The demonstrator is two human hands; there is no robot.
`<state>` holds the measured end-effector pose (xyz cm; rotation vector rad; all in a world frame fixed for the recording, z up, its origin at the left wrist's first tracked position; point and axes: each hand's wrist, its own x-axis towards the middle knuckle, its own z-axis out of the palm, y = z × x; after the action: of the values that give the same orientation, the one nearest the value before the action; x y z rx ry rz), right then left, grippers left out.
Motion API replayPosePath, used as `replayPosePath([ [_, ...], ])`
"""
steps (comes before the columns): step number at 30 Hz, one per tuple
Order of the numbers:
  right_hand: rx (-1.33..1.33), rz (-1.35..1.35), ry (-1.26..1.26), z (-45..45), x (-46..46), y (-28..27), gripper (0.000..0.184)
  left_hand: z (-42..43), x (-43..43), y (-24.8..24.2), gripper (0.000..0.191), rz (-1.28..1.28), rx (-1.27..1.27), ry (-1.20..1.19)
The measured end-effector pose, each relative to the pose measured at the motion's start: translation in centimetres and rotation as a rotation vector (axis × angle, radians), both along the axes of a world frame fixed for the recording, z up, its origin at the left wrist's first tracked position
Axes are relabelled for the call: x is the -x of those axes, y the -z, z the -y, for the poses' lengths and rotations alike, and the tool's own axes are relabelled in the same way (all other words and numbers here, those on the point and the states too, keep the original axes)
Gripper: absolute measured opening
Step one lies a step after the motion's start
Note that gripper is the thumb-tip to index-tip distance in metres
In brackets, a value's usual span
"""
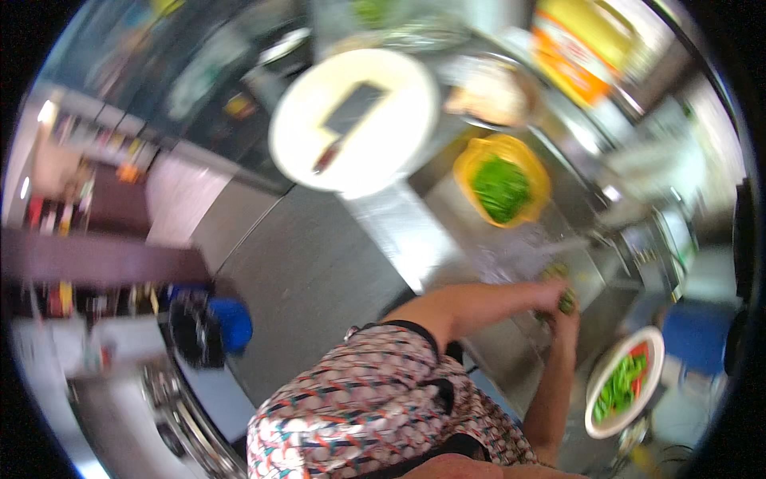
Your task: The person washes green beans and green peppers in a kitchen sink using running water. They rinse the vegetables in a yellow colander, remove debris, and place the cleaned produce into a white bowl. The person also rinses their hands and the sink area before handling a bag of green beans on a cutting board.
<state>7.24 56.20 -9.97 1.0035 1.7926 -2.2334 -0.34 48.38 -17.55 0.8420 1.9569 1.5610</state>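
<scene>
Over the metal sink, my left hand and my right hand meet, both closed around a small bunch of green vegetables; its exact kind is blurred. Beside them, a pale blurred streak, which looks like water, runs near the tap. A yellow plastic basket of green vegetables stands beyond my hands. To the right of my hands, an oval white bowl holds cut green and red vegetables. A cleaver lies flat on the round white cutting board.
A metal bowl with pale contents stands beyond the basket, near a yellow plastic oil jug. Grey floor lies to my left, with a blue bin and a black-lined bin farther off. A blue container is at the far right.
</scene>
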Motion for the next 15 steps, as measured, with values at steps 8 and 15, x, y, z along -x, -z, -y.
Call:
replayPosePath([
  [8,-0.096,-0.207,-0.298,16.8,-0.5,-8.9,0.06,19.3,-2.1,-12.6,0.048,-0.167,0.074,-0.41],
  [15,0.158,-0.46,-0.802,50.6,-4.2,-14.0,0.069,54.9,-10.0,-19.2,0.075,-0.39,0.368,-0.83],
])
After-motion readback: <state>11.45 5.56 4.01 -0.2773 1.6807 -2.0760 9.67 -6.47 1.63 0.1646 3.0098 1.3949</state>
